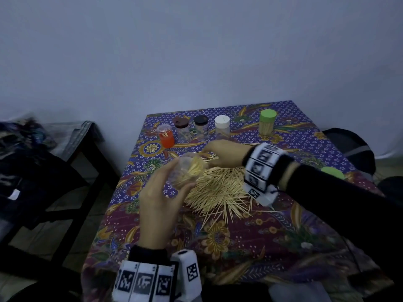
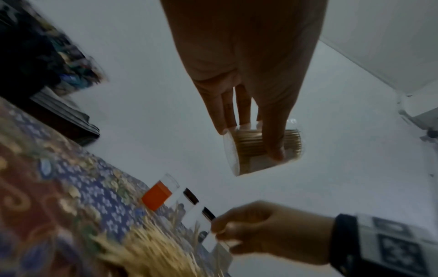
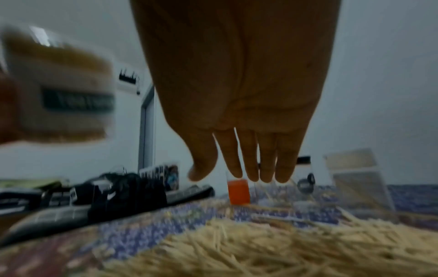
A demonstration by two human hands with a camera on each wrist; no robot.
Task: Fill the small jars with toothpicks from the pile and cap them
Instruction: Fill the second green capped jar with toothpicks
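Head: left hand [image 1: 160, 205] grips clear jar [image 1: 187, 171], uncapped, tilted, part-filled with toothpicks, held above near-left edge of pile [image 1: 220, 188] on worktop [image 1: 239, 236]. Right hand [image 1: 224, 154] at far edge of pile, fingers hidden; grip cannot be told. Capped jars [image 1: 201, 129] in row behind.

Left wrist: fingers [image 2: 227, 112] and thumb curled round jar [image 2: 260, 148].

Right wrist: right-hand fingers [image 3: 251, 165] straight, relaxed, holding nothing, above pile [image 3: 284, 249]. Blurred jar [image 3: 59, 90] at left.

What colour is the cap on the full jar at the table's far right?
Light green cap, clearest in the head view.
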